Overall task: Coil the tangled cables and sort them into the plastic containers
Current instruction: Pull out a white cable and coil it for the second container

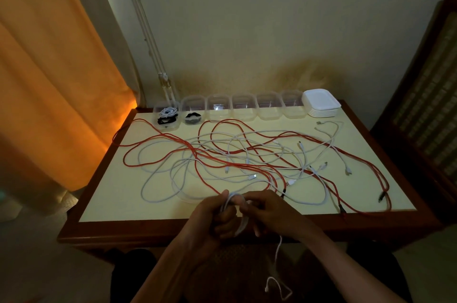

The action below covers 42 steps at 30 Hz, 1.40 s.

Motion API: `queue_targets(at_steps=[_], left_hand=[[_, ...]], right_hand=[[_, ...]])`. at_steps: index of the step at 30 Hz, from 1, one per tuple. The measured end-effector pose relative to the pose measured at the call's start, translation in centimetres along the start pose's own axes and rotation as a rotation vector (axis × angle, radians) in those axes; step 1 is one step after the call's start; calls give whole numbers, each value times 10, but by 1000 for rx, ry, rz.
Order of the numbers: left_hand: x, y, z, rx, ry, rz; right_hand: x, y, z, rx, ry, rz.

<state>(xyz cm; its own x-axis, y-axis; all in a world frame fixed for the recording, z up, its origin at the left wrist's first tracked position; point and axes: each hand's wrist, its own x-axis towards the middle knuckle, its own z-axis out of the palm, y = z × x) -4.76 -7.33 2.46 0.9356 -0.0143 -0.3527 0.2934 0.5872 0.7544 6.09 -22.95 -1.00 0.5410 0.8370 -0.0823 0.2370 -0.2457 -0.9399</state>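
The left hand (217, 216) holds a small white coil (236, 213) tight in its curled fingers, so the loops do not spring open. The right hand (262, 211) pinches the same cable beside it, likely to lay on the next loop. The loose tail (278, 260) hangs down past the table (103, 203) edge — it is not wound up yet. Behind the hands, red cables (173, 139) and white cables (158, 169) lie mixed in one big tangle on the table. At the back stands a row of clear boxes (243, 107). The two on the left hold coils — the others look bare, though the light is dim. A stack of lids (321, 102) sits at the right end.
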Motion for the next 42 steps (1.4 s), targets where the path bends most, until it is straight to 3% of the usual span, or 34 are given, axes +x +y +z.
queue_targets(at_steps=[4, 7, 9, 11, 14, 17, 18, 21, 26, 32, 42], left_hand=[[5, 6, 3, -117, 135, 96], [14, 13, 7, -306, 256, 261], [22, 15, 5, -293, 354, 347], [30, 11, 0, -131, 452, 410], [38, -4, -17, 321, 524, 515], [36, -24, -35, 928, 385, 557], [34, -29, -37, 981, 327, 507], [30, -40, -36, 947, 186, 406], [26, -42, -27, 984, 143, 399], [25, -30, -16, 803, 79, 379], [13, -8, 2, 374, 0, 183]], right_hand=[[-2, 2, 0, 59, -94, 135], [-9, 9, 9, -23, -203, 258], [-12, 9, 13, -117, -299, 296], [-14, 3, 12, -165, -372, 307], [-13, -17, 3, -98, -403, 336], [-15, -39, -5, -17, -348, 234], [-15, -43, -8, 43, -290, 186], [-11, -42, -16, 87, -64, 78], [-6, -33, -11, 177, 152, 61], [-3, -27, -8, 301, 243, 100], [2, -22, -9, 307, 272, 35]])
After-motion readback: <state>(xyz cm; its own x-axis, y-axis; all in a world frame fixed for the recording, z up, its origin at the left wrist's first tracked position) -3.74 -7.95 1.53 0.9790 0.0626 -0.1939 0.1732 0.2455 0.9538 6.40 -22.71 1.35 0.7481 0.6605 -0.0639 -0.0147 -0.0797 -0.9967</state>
